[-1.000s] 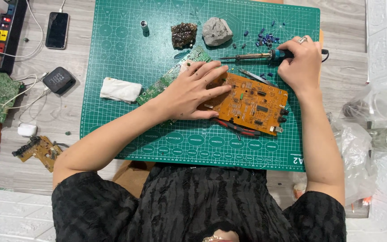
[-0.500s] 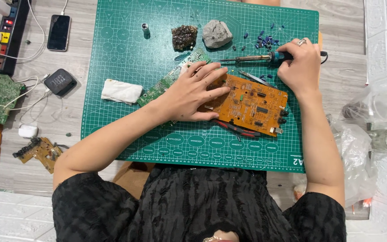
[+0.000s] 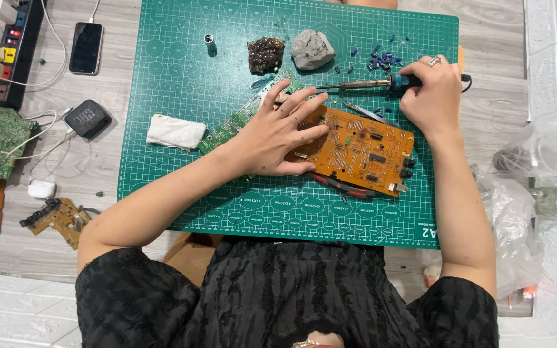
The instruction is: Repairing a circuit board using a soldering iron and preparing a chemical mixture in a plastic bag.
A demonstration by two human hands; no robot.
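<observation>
Lying flat near centre of green cutting mat (image 3: 182, 84): orange circuit board (image 3: 362, 145), tilted a bit. Pressing down on board's left part w/ left hand (image 3: 278, 132), fingers spread and flat, not gripping anything. Closing right hand (image 3: 430, 96) round blue handle of soldering iron (image 3: 365, 84), just beyond board's far right corner; iron lying level, tip pointing left, just beyond left fingertips. Poking out from under board's left end: green circuit board (image 3: 227, 125). Peeking out at board's near edge: red-handled pliers (image 3: 346, 187). Sitting beyond board on mat: grey rock (image 3: 312, 49), dark wire-wool lump (image 3: 265, 54), scatter of blue capacitors (image 3: 381, 59). Lying left of board: white folded cloth (image 3: 175, 131).
</observation>
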